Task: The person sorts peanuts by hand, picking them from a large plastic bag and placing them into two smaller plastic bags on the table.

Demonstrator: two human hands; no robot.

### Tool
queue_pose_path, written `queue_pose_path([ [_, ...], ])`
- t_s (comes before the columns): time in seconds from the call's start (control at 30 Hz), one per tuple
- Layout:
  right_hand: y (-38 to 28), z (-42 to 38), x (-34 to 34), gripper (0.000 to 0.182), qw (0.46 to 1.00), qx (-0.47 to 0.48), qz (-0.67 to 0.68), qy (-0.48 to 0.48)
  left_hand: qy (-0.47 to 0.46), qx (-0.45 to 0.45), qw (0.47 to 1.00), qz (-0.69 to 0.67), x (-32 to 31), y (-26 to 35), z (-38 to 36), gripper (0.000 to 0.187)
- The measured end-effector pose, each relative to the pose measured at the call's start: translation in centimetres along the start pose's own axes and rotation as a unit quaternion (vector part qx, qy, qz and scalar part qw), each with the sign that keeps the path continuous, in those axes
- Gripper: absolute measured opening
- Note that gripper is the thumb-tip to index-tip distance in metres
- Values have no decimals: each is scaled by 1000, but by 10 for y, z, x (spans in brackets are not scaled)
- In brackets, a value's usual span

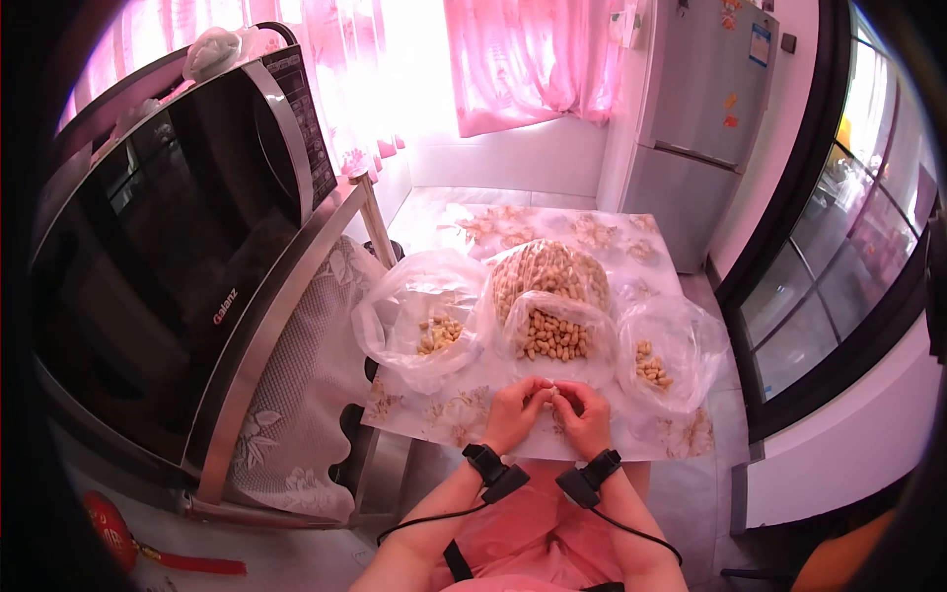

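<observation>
My left hand (515,410) and my right hand (586,412) meet over the near part of the table, fingertips pinched together. Between them is a small pale piece that looks like a peanut (554,391), mostly hidden by the fingers. Just beyond stands a large clear bag (508,345) full of unshelled peanuts (557,337), its mouth facing me. To the left, an open plastic bag (380,331) holds a small heap of tan pieces (440,335). On the right, another open bag (691,345) contains several peanut-coloured pieces (651,367).
The bags rest on a table with a flowered cover (454,414). A microwave (168,266) on a metal-edged stand is close on my left. A fridge (691,128) stands at the back right, near a dark-framed glass door (829,266). Cabled bands circle both wrists.
</observation>
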State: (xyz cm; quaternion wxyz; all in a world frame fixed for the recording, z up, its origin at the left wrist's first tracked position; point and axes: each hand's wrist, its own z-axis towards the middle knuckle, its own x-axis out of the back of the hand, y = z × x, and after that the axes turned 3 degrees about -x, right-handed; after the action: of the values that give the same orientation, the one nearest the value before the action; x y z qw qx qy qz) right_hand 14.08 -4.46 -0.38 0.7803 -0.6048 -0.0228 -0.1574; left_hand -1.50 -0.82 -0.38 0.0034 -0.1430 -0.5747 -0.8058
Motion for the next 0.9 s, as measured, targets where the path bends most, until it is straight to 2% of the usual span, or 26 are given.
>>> queue_pose_path([
  [0.2,-8,-1,1,29,1000,13,-23,-5,-10,-39,999,14,1,0,0,16],
  [0.53,-11,1,-1,23,998,38,-50,2,14,-8,1000,-4,2,1,1,12],
  [0.6,-12,1,0,21,997,50,-62,-2,24,-63,998,1,4,-2,2,11],
  [0.9,-12,1,0,17,996,52,-70,-2,-4,-37,999,-8,4,2,1,14],
])
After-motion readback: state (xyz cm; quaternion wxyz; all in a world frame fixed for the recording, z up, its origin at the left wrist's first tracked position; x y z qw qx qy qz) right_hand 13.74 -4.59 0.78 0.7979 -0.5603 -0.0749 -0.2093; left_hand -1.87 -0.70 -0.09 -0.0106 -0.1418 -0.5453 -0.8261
